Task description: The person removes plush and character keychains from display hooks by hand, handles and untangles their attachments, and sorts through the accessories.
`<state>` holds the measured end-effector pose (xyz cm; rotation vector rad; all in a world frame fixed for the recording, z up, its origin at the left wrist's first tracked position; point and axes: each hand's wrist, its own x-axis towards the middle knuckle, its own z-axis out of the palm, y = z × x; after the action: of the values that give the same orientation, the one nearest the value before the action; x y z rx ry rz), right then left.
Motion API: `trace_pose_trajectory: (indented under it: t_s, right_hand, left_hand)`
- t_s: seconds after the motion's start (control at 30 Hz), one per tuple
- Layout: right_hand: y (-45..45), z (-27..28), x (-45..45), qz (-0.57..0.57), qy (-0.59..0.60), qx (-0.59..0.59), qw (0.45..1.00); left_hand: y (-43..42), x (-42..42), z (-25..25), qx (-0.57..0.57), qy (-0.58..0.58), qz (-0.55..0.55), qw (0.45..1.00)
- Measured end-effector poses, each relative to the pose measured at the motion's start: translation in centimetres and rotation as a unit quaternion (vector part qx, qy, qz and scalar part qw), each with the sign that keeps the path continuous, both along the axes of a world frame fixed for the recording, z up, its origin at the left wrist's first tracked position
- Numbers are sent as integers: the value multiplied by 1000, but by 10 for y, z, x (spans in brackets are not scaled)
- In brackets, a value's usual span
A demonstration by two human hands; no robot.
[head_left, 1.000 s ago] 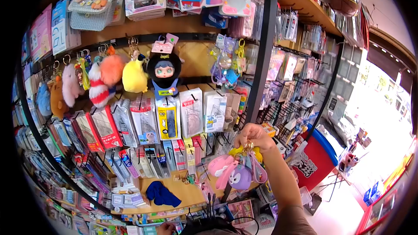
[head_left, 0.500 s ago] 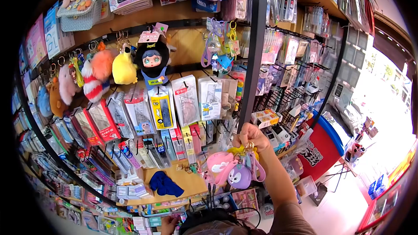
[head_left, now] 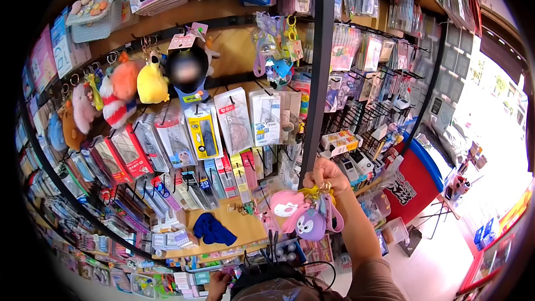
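My right hand (head_left: 327, 177) is raised in front of the black shelf post, its fingers closed on the metal rings of a bunch of keychain pouches. A pink pouch with a white animal face (head_left: 286, 206) and a purple one with an animal face (head_left: 311, 225) dangle below it. Part of something yellow (head_left: 332, 187) shows behind the fingers, and a mauve wrist strap (head_left: 336, 218) hangs at the right. Low at the bottom edge, my left hand (head_left: 218, 282) is near small packaged goods. Its fingers are small and partly hidden, so I cannot make out what it holds, if anything.
Plush keychains (head_left: 151, 83) and packaged rulers (head_left: 233, 120) hang on hooks ahead. A black vertical post (head_left: 319, 78) divides the racks. A dark blue cloth (head_left: 213, 231) lies on the wooden shelf (head_left: 245, 224). To the right stands a red and blue counter (head_left: 405, 187).
The view has shifted slightly, so the racks appear higher and farther left. My right hand still holds the keychain pouches, which have swung a little. More of my left hand shows.
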<state>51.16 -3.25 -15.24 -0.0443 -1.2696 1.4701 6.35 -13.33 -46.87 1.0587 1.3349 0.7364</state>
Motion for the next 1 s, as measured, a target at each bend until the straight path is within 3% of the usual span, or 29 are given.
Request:
trace_pose_trajectory:
  t_s: [0.23, 0.4, 0.47, 0.5, 0.6, 0.67, 0.8, 0.9, 1.0]
  right_hand:
    - [-5, -6, 1, -30, -9, 6, 999]
    - [-13, 13, -6, -70, -141, -58, 986]
    - [-17, 30, -18, -104, -237, -98, 961]
    - [-15, 33, -26, -122, -275, -93, 949]
    - [-13, 36, -52, -169, -376, -79, 908]
    - [-7, 28, -68, -201, -399, -17, 894]
    - [-5, 24, -97, -228, -429, 19, 874]
    - [-2, 18, -108, -222, -414, 6, 883]
    - [-5, 18, -113, -193, -380, -17, 905]
  left_hand:
    - [-3, 10, 12, 10, 40, -8, 999]
    - [9, 14, 39, 39, 25, 14, 999]
    - [23, 27, 90, 99, -41, 11, 994]
    - [33, 31, 109, 149, 12, -9, 989]
    - [60, 60, 177, 264, -54, -33, 963]
    - [72, 83, 227, 295, -97, -55, 949]
    - [82, 121, 301, 406, -45, -105, 907]
    - [86, 132, 319, 345, -86, -137, 925]
    - [95, 129, 298, 318, -152, -141, 925]
